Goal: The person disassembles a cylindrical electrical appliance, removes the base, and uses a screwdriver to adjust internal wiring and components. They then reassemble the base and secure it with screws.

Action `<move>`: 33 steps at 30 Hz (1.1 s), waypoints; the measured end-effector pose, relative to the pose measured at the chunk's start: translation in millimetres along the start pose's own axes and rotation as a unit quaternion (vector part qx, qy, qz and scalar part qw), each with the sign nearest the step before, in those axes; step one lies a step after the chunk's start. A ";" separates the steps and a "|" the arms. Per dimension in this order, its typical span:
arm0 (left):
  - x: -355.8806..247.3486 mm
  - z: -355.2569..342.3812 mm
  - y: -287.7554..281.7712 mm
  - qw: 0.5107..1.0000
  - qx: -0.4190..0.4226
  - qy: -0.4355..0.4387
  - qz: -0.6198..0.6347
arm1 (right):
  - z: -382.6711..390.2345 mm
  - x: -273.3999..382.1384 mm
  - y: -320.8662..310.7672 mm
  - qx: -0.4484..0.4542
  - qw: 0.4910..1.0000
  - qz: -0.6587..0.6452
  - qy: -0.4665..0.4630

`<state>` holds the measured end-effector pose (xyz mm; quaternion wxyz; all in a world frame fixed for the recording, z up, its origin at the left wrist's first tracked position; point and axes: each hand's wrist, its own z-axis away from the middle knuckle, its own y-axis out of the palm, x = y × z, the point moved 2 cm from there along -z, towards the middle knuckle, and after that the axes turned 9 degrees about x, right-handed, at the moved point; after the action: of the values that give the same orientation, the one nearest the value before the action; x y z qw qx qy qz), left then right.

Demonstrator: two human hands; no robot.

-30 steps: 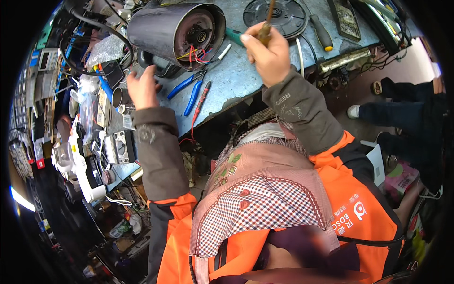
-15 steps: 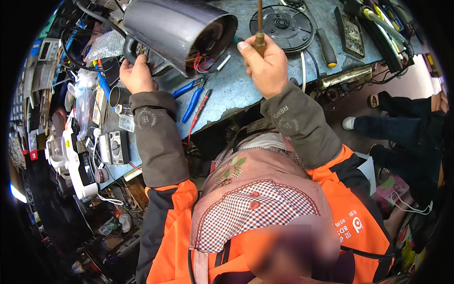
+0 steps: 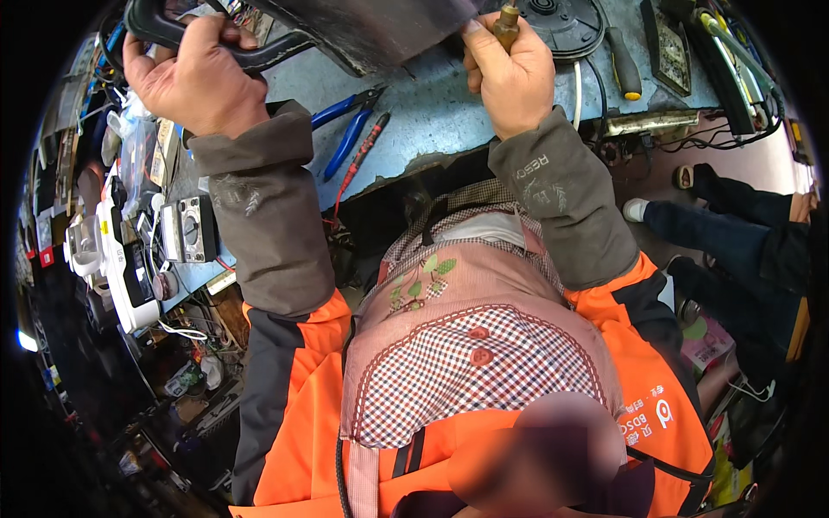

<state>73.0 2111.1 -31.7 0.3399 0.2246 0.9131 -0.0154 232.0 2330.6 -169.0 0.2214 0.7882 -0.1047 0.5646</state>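
Note:
At the top of the view is an electric kettle [image 3: 393, 33] with a dark metallic body, cut off by the frame's edge. My left hand [image 3: 199, 82] is closed around its black handle [image 3: 276, 53]. My right hand [image 3: 515, 78] grips a screwdriver [image 3: 507, 26] by its amber-brown handle, close to the kettle's right side. The screwdriver's shaft runs out of view at the top. Beyond my right hand lies a round black kettle base [image 3: 561, 26]. The kettle's underside is hidden from this angle.
Blue-handled pliers [image 3: 350, 142] and a red test probe [image 3: 358, 162] lie on the worn blue bench [image 3: 423, 121]. A dark-handled screwdriver [image 3: 623, 65] and a multimeter [image 3: 188, 230] are farther out. Clutter lines the left; another person's legs [image 3: 717, 229] show at right.
The kettle has been turned and raised toward the top left, so its wired underside no longer shows. My left hand moved left with the handle; my right hand shifted up and right with the screwdriver.

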 end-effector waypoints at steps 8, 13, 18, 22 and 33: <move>9.8 -18.8 -47.5 0.978 -0.082 -0.121 0.149 | -1.2 6.6 3.0 -0.021 0.999 -0.028 0.019; 9.7 -16.1 -78.0 0.976 -0.115 -0.142 0.118 | -4.9 5.6 5.9 -0.025 0.999 -0.038 0.030; -3.5 -5.5 -49.7 0.995 -0.071 -0.067 -0.025 | -9.5 7.0 5.6 -0.032 0.997 -0.056 0.033; 5.2 -5.7 -58.5 0.986 -0.124 -0.112 0.023 | 4.8 4.8 9.7 -0.034 0.997 -0.049 0.048; 33.7 -1.8 -74.0 0.949 -0.156 -0.239 0.130 | -3.8 9.4 8.3 -0.028 0.999 -0.030 0.034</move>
<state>18.2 2058.4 -60.7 0.5780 0.2756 0.7589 0.1187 228.5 2325.9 -157.2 0.2636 0.7647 -0.0889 0.5812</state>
